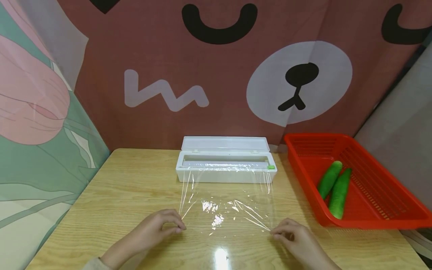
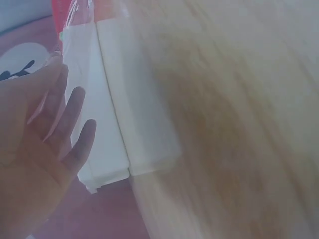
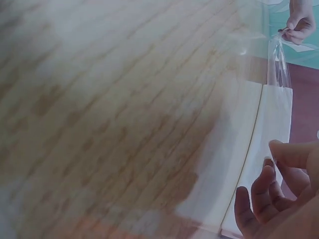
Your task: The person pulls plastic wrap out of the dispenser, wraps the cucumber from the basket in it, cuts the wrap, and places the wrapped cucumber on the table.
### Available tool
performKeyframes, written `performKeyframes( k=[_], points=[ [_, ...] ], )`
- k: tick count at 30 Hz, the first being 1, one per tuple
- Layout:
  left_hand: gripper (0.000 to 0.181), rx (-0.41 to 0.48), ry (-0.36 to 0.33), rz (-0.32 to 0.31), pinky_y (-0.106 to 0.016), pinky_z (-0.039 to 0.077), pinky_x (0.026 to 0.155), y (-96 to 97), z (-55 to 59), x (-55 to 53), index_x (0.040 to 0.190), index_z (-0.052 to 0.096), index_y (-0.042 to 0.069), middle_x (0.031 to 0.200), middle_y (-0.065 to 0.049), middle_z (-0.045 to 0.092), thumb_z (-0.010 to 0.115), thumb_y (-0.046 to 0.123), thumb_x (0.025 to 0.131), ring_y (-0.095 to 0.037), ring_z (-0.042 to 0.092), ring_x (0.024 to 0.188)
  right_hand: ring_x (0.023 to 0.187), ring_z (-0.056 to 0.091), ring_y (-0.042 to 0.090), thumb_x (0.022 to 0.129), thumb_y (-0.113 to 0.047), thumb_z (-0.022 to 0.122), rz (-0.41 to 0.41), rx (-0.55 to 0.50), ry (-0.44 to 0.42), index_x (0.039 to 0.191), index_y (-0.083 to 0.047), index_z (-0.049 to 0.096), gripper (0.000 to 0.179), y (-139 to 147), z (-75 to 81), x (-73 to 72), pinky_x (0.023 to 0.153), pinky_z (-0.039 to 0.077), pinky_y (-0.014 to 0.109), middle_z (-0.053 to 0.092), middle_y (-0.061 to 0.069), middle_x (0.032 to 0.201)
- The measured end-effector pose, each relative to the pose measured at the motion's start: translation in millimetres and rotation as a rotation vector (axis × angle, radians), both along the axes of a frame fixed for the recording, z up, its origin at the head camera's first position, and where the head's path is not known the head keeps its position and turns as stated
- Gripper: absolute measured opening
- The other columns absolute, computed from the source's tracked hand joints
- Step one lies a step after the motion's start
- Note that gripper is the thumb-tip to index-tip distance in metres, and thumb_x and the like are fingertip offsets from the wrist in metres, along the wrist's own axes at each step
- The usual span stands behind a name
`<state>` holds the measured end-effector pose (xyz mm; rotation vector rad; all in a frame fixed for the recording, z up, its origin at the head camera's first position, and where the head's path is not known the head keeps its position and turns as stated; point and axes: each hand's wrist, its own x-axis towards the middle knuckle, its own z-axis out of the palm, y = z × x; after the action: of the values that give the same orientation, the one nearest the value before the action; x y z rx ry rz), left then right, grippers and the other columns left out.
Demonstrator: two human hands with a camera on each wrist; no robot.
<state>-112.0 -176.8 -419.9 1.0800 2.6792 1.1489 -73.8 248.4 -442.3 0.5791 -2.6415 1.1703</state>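
A sheet of clear plastic wrap (image 1: 226, 213) stretches from a long white wrap dispenser (image 1: 180, 176) toward the person. The dispenser's lid (image 1: 225, 143) stands raised at the back, and a green cutter slide (image 1: 271, 167) sits at its right end. My left hand (image 1: 158, 227) pinches the wrap's near left corner between thumb and forefinger; the left wrist view shows the other fingers of that hand (image 2: 40, 129) spread. At the near right corner, my right hand (image 1: 298, 240) pinches the film. In the right wrist view, bunched wrap (image 3: 279, 62) hangs from the left hand (image 3: 300, 22).
A red plastic basket (image 1: 388, 176) stands on the right of the wooden table (image 1: 111, 195), holding two green cucumbers (image 1: 340, 195). Behind the table hangs a brown curtain (image 1: 229, 75) with a bear print, and a floral cloth (image 1: 30, 131) hangs on the left.
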Motion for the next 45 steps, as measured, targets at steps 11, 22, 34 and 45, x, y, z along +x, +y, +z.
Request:
performKeyframes(
  k=[11,22,34,45],
  points=[
    [0.013,-0.076,-0.114,0.028,-0.032,0.053,0.087,-0.5,-8.7,-8.6,0.100,0.075,0.026,0.098,0.021,0.065,0.070,0.017,0.092,-0.001,0.062,0.095,0.071,0.050,-0.002,0.081,-0.007,0.080,0.033,0.096,-0.114,0.088,-0.015,0.076,0.011,0.7,-3.7,-7.5,0.060,0.046,0.023,0.060,-0.017,0.078],
    [0.012,-0.080,-0.151,0.030,-0.033,0.052,0.091,-4.0,-12.6,-8.7,0.102,0.075,0.025,0.100,0.020,0.067,0.070,0.019,0.092,-0.003,0.062,0.097,0.075,0.052,-0.001,0.081,-0.011,0.081,0.037,0.110,-0.180,0.091,-0.016,0.075,0.013,2.7,-3.3,-5.2,0.063,0.047,0.023,0.064,-0.011,0.084],
    [0.014,0.058,-0.247,0.022,-0.035,0.050,0.093,-8.9,-9.9,-9.3,0.106,0.075,0.019,0.104,0.010,0.069,0.066,0.024,0.096,-0.008,0.062,0.100,0.067,0.050,-0.002,0.079,0.002,0.079,0.105,0.036,-0.001,0.093,-0.009,0.072,0.019,4.4,6.6,-6.4,0.052,0.045,0.021,0.065,-0.005,0.084],
    [0.016,0.096,-0.232,0.037,-0.033,0.051,0.090,-9.8,-13.1,-9.3,0.107,0.074,0.018,0.106,0.008,0.068,0.067,0.026,0.095,-0.009,0.061,0.099,0.070,0.048,-0.002,0.081,0.002,0.078,0.105,0.054,0.035,0.095,-0.011,0.072,0.019,4.5,21.7,-6.8,0.054,0.044,0.022,0.065,-0.006,0.088]
  ],
)
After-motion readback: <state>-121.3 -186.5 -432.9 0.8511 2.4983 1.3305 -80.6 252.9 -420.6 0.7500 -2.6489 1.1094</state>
